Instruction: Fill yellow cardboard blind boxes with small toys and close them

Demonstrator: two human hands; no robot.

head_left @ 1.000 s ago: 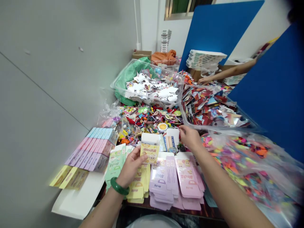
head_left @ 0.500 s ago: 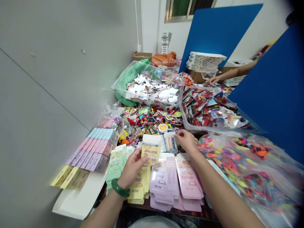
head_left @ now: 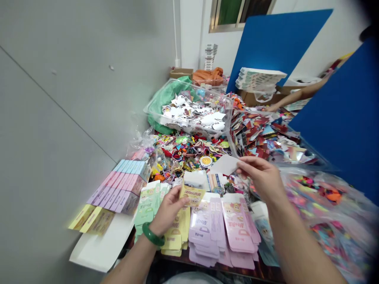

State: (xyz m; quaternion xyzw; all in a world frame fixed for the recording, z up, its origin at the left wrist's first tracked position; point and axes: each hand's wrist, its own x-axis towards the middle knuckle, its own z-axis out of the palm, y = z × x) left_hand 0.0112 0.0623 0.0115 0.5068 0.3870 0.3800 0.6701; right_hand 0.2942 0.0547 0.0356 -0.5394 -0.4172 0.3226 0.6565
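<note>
"What's the left hand (head_left: 170,209) got?"
"A little yellow box (head_left: 194,196), held tight between thumb and fingers. Its top is open."
"And the right hand (head_left: 260,177)?"
"It's pinching a white card (head_left: 224,165) by one side."
"Where's the box?"
"Up over the worktop (head_left: 260,273), near the top ends of the flat purple boxes (head_left: 201,227). The card is farther right, by the heap of small bright toys (head_left: 174,146)."
</note>
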